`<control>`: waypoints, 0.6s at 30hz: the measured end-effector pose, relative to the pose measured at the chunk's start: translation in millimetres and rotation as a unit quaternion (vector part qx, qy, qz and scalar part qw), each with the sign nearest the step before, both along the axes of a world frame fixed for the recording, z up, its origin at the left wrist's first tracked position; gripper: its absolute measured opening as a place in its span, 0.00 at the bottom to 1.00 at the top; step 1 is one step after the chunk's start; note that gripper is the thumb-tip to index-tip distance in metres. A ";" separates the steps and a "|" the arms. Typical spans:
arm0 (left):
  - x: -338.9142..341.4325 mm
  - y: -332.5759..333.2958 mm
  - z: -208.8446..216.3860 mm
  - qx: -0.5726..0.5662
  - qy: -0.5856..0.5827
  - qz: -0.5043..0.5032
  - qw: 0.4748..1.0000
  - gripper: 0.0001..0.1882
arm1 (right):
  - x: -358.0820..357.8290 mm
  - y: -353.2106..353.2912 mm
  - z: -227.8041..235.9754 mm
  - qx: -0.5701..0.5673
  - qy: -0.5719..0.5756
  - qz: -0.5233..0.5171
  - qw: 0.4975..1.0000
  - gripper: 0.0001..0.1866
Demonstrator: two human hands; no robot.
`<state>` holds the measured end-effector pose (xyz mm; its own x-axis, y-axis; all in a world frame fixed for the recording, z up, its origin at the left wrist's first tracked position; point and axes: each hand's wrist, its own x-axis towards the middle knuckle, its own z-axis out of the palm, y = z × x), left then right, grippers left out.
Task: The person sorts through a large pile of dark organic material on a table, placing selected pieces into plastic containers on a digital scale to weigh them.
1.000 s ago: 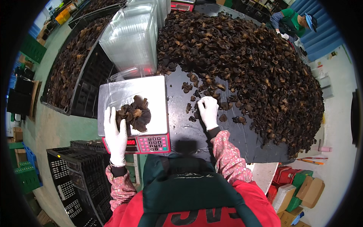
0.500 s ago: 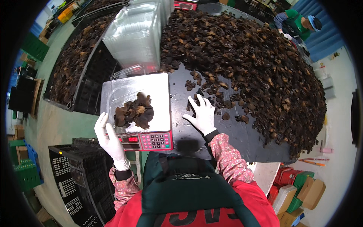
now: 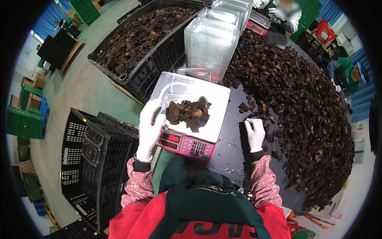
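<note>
A digital scale (image 3: 219, 104) with a red keypad front carries a clear plastic tray (image 3: 167, 124) with a small heap of wood ear mushrooms (image 3: 190, 113). One blurred dark piece shows at the heap's far right. My left hand (image 3: 149, 127), white-gloved and slightly smeared, is at the tray's left edge, thumb and fingers apart. Between them is a dark patch I cannot identify. My right hand (image 3: 256, 133), also gloved, is on the dark table beside loose mushroom pieces, fingers curled in. Whatever they hold, if anything, is hidden.
Mushrooms (image 3: 302, 103) lie heaped along the right. Clear trays (image 3: 209, 47) stand stacked behind the scale; a black crate of mushrooms (image 3: 127, 81) is beyond it to the left. Black crates (image 3: 104, 163) are at lower left. Co-workers (image 3: 350, 75) are at the right and far ends.
My view has shifted, so the scale appears farther right. My right hand's fingers, spread before, are now curled in. My left hand stays by the tray edge, reaching slightly farther over it.
</note>
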<state>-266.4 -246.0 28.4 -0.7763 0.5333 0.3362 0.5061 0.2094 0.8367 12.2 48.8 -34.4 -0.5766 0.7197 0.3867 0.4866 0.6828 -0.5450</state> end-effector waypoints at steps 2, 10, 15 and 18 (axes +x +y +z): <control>2.7 15.6 2.9 -0.069 0.105 -0.068 0.990 0.24 | -24.9 -2.1 35.3 -0.062 0.093 0.022 0.993 0.08; 10.8 25.0 -23.1 -0.021 0.050 -0.071 0.996 0.26 | -156.4 -77.9 122.2 -0.085 0.136 0.304 0.939 0.10; 15.5 23.0 -28.7 0.145 -0.248 -0.042 0.957 0.30 | -186.8 -109.6 91.6 0.130 -0.138 0.455 0.870 0.22; 5.9 15.0 -26.3 0.024 -0.032 -0.090 0.995 0.30 | -179.2 -108.6 96.9 0.107 -0.091 0.427 0.893 0.30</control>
